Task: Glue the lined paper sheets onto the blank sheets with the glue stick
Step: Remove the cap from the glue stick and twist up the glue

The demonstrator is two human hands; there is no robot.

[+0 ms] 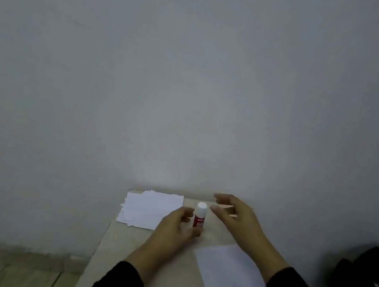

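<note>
A glue stick [199, 215] with a red body and a white cap stands upright on the small beige table [162, 275]. My left hand [176, 228] grips its red body from the left, thumb and fingers curled round it. Just right of the cap, my right hand [234, 216] hovers with fingers spread and holds nothing. A loose stack of white sheets [148, 208] lies at the table's back left. Another white sheet [232, 276] lies at the front right, partly under my right sleeve. The blur hides whether any sheet is lined.
The table stands against a plain grey wall [193, 82]. Its left edge drops to a wooden floor [2, 267]. A dark object [372, 269] sits low at the far right, beyond the table.
</note>
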